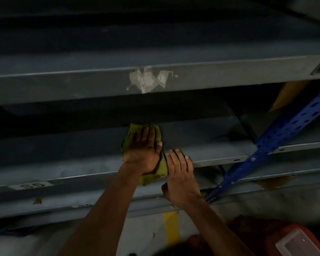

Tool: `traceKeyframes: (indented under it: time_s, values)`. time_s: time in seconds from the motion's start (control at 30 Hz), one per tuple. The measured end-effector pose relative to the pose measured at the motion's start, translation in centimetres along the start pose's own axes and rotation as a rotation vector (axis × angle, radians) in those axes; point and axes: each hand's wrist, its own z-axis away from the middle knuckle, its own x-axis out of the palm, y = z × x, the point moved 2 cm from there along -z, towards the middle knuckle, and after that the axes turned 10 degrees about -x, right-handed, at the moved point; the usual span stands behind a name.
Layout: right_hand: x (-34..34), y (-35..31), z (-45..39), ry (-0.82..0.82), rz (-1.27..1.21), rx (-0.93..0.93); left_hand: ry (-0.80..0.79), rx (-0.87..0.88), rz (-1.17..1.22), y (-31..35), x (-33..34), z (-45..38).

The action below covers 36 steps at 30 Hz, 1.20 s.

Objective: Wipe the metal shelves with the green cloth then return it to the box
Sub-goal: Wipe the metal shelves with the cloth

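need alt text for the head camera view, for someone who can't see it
A person's left hand presses a green cloth flat on a dark grey metal shelf, while the right hand rests on the shelf's front edge beside it. A blue perforated upright crosses at right in dim light.

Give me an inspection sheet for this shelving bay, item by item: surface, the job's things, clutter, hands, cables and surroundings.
Surface: grey metal shelf in dim light; the shelf beam above carries a torn pale patch.
Job's things: green cloth lies flat on the shelf, draped over its front edge.
Clutter: small brown scraps on the lower shelf edge; brown object behind the blue post.
Hands: left hand presses flat on the cloth; right hand rests on the shelf's front edge beside the cloth.
Cables: nothing seen.
Surroundings: blue perforated upright, number label, yellow floor line, red box with clear lid at lower right.
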Motion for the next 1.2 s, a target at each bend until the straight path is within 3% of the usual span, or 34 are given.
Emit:
traceKeyframes:
  time_s: [0.2,0.33,0.43,0.57,0.8,1.2]
  values:
    - [-0.2,0.1,-0.1,0.039,-0.060,-0.008,0.091,0.072,-0.071,0.2,-0.2,2.9]
    - [-0.5,0.9,0.4,0.055,-0.059,0.053,0.055,0.120,-0.036,-1.4,-0.1,4.9]
    - [-0.9,2.8,1.1,0.047,-0.024,0.123,0.105,0.053,-0.012,-3.5,-0.4,5.2]
    - [-0.8,4.2,1.2,-0.010,0.048,0.078,0.106,-0.068,-0.029,-4.9,-0.9,3.1]
    - [0.0,4.1,0.8,0.033,0.016,0.056,0.055,-0.135,-0.041,-1.4,0.1,-0.2]
    - [0.0,4.5,1.1,0.130,0.013,-0.009,0.112,0.036,-0.100,6.2,0.5,1.4]
